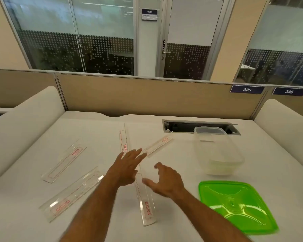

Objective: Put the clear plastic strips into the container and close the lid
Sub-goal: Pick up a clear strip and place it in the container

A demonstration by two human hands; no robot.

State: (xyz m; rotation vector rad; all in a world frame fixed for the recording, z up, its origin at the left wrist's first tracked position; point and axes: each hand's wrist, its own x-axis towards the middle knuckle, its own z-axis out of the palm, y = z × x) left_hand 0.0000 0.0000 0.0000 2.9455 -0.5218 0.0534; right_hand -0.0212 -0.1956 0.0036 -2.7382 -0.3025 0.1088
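Several clear plastic strips with red labels lie scattered on the white desk: one at the left [64, 160], one at the near left [70, 194], one at the far middle [124, 138], a short one [158, 144] angled toward the container, and one [145, 203] running under my hands. My left hand [125, 169] hovers open above the desk, fingers spread toward the short strip. My right hand [165, 180] is open beside it, over the near strip, holding nothing. The clear container [217, 151] stands open at the right. Its green lid [234, 205] lies flat in front of it.
A cable slot [182, 125] is cut into the desk behind the container. A beige partition [147, 96] closes the far edge, with white side dividers at left [24, 123] and right [283, 124]. Glass walls and a door stand beyond.
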